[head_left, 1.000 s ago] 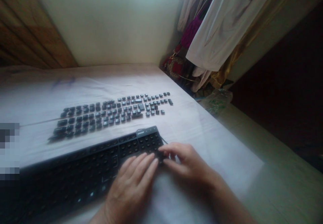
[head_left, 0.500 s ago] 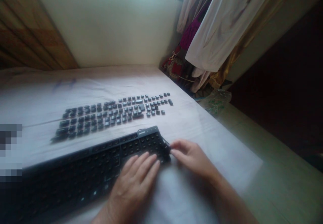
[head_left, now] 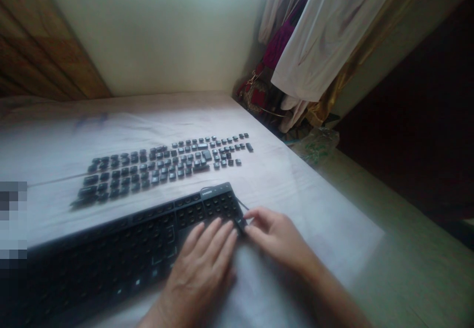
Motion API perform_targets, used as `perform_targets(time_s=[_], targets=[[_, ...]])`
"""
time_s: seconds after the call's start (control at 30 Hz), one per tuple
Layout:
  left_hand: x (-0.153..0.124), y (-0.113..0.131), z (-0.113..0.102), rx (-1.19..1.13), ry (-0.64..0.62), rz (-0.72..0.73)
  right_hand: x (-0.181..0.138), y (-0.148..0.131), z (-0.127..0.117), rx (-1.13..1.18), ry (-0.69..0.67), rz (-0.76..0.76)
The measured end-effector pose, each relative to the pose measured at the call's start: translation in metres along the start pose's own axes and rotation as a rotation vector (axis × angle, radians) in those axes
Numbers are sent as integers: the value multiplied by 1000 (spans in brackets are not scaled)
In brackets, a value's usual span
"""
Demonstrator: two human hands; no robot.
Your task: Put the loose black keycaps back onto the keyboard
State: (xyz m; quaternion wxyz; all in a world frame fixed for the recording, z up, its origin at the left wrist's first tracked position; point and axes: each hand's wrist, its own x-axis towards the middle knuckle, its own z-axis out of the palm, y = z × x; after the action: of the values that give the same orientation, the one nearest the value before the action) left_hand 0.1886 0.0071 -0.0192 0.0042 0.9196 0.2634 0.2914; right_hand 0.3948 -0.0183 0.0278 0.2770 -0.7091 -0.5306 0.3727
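A black keyboard (head_left: 122,239) with its keycaps off lies on the pale sheet, angled from lower left to the middle. My left hand (head_left: 202,269) rests flat over its right part, fingers stretched out. At the keyboard's right end, my right hand (head_left: 274,234) has thumb and forefinger closed around something small and dark, too blurred to name. A thin dark line (head_left: 242,203) runs from the keyboard's edge to these fingertips; I cannot tell whether it is a tool or a cord. Beyond the keyboard, loose black keycaps (head_left: 153,165) are laid out in rows.
The sheet-covered surface (head_left: 314,209) ends at a diagonal edge on the right, above a tiled floor (head_left: 400,278). Clothes (head_left: 314,37) hang at the upper right, near a clear plastic bag (head_left: 316,143). A wall (head_left: 159,32) closes off the back.
My right hand's fingertips have shifted slightly left, onto the keyboard's right end. My left hand stays nearly in place, and the keycap rows look unchanged.
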Motion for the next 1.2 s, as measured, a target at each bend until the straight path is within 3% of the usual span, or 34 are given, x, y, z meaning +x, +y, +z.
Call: perform_targets(time_s=[0.43,0.83,1.2], targets=[[8,3,6,-23,-5,29,3,5,-4,51,-76,-61],[4,3,1,-11,38,13,2,7,-14,-210,-151,-211],[1,3,2,18,8,23,5,3,-17,-192,-158,-193]])
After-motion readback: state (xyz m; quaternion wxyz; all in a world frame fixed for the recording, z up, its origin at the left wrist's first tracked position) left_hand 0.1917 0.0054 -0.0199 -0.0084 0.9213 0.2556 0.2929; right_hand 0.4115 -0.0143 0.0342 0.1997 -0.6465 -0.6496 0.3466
